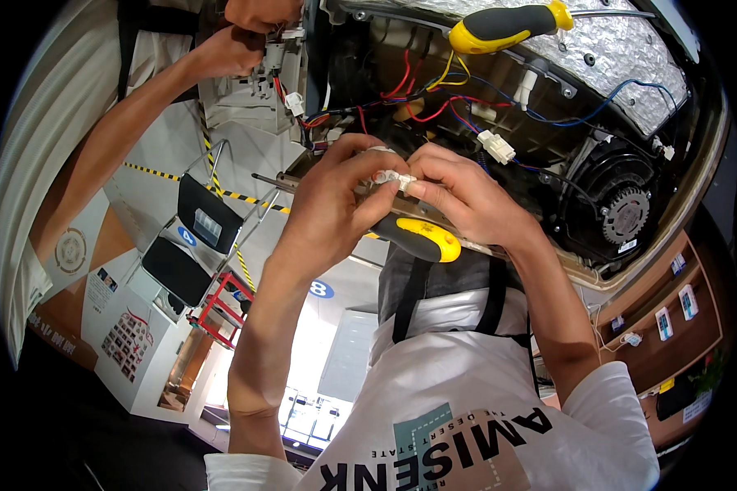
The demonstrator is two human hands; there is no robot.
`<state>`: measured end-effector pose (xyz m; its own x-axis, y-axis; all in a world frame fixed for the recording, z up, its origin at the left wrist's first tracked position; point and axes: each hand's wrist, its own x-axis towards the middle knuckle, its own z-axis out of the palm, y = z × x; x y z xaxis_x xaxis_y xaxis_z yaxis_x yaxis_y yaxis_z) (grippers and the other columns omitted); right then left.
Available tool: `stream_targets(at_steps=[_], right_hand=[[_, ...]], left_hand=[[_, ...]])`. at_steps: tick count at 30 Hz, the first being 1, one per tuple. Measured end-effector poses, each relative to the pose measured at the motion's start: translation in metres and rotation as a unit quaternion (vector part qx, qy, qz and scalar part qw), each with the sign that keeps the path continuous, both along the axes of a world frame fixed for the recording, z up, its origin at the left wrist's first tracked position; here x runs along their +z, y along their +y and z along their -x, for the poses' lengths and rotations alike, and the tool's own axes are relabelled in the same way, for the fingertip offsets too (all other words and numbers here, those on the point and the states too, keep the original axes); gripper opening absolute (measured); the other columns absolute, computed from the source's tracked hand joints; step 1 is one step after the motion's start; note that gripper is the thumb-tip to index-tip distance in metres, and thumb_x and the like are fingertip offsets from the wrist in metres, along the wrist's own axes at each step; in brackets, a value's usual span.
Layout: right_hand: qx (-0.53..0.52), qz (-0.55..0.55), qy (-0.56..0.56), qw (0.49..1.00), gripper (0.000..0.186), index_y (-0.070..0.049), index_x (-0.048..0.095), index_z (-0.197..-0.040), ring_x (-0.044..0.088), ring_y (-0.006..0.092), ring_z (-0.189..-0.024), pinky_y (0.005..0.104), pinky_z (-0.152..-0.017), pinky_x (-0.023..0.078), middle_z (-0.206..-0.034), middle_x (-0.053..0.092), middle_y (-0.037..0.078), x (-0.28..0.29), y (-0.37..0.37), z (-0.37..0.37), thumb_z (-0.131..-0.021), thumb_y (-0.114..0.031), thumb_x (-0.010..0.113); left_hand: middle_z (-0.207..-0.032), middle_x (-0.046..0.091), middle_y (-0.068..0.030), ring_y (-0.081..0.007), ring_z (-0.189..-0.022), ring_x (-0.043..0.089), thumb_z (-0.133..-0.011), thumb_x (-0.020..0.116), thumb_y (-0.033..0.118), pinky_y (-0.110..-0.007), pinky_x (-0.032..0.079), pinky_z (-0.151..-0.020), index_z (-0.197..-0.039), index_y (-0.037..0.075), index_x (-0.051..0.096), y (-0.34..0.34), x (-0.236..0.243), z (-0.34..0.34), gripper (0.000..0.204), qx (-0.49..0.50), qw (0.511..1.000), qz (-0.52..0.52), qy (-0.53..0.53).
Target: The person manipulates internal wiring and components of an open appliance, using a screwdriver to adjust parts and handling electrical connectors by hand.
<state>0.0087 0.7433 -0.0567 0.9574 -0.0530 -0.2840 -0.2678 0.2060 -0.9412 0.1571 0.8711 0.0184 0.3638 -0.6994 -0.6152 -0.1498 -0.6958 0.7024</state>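
Observation:
Both my hands are pinched together over the near edge of an appliance housing (610, 278). Between their fingertips is a small white wire connector (395, 177), partly covered by the fingers. My left hand (336, 196) grips its left end, thumb and index finger closed. On the other end, my right hand (471, 196) pinches with thumb and forefinger. Just below the hands lies a screwdriver (426, 238) with a yellow and black handle, its shaft partly hidden behind my left hand. Another white connector (496, 146) hangs on wires beyond my right hand.
A second yellow and black screwdriver (508, 29) rests at the housing's far side, near silver foil insulation (618, 57). Loose red, yellow and blue wires cross the housing. A black motor with a gear (625, 214) sits right. Another person's hand (229, 53) works at far left.

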Motion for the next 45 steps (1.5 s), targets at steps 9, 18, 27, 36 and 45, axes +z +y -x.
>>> stream_targets(at_steps=[9, 18, 27, 36, 45], right_hand=[[0.024, 0.084, -0.031, 0.996, 0.018, 0.003, 0.057, -0.092, 0.053, 0.0323, -0.090, 0.0399, -0.079, 0.043, -0.089, 0.052, 0.014, 0.011, -0.003, -0.005, -0.093, -0.015, 0.058], [0.051, 0.109, -0.034, 0.992, 0.019, 0.003, 0.057, -0.093, 0.053, 0.0327, -0.091, 0.0405, -0.080, 0.043, -0.090, 0.052, 0.015, 0.012, -0.006, -0.009, -0.093, -0.016, 0.058], [0.067, 0.123, -0.035, 0.990, 0.020, 0.004, 0.058, -0.095, 0.053, 0.0332, -0.090, 0.0412, -0.080, 0.043, -0.089, 0.051, 0.016, 0.013, -0.008, -0.009, -0.092, -0.016, 0.059], [0.088, 0.100, -0.014, 0.991, 0.023, 0.004, 0.061, -0.097, 0.055, 0.0337, -0.095, 0.0410, -0.083, 0.044, -0.094, 0.055, 0.016, 0.010, -0.010, -0.009, -0.091, -0.019, 0.059], [0.120, 0.110, -0.022, 0.986, 0.022, 0.003, 0.061, -0.096, 0.057, 0.0337, -0.095, 0.0416, -0.082, 0.045, -0.094, 0.057, 0.016, 0.011, -0.019, -0.016, -0.091, -0.018, 0.060]], left_hand=[[-0.114, 0.059, -0.0111, -0.0228, -0.095, 0.061, -0.087, 0.066, 0.005, -0.030, 0.050, -0.074, -0.103, 0.005, 0.063, 0.004, 0.005, -0.009, 0.017, -0.080, 0.996, 0.016, -0.026], [-0.115, 0.060, -0.0121, -0.0282, -0.096, 0.062, -0.088, 0.064, 0.006, -0.034, 0.050, -0.076, -0.105, 0.005, 0.060, 0.004, 0.001, -0.017, 0.018, -0.125, 0.992, 0.023, -0.023], [-0.104, 0.060, -0.0091, -0.0275, -0.093, 0.060, -0.083, 0.068, 0.006, -0.034, 0.048, -0.074, -0.106, 0.006, 0.059, -0.001, -0.001, -0.020, 0.025, -0.151, 0.988, 0.016, -0.013], [-0.103, 0.060, -0.0094, -0.0291, -0.094, 0.060, -0.084, 0.069, 0.009, -0.034, 0.049, -0.076, -0.108, 0.006, 0.059, 0.002, -0.003, -0.018, 0.027, -0.182, 0.983, 0.007, -0.036], [-0.104, 0.058, -0.0097, -0.0319, -0.094, 0.061, -0.085, 0.068, 0.015, -0.037, 0.050, -0.075, -0.109, 0.010, 0.059, 0.001, -0.001, -0.021, 0.025, -0.233, 0.970, -0.007, -0.070]])
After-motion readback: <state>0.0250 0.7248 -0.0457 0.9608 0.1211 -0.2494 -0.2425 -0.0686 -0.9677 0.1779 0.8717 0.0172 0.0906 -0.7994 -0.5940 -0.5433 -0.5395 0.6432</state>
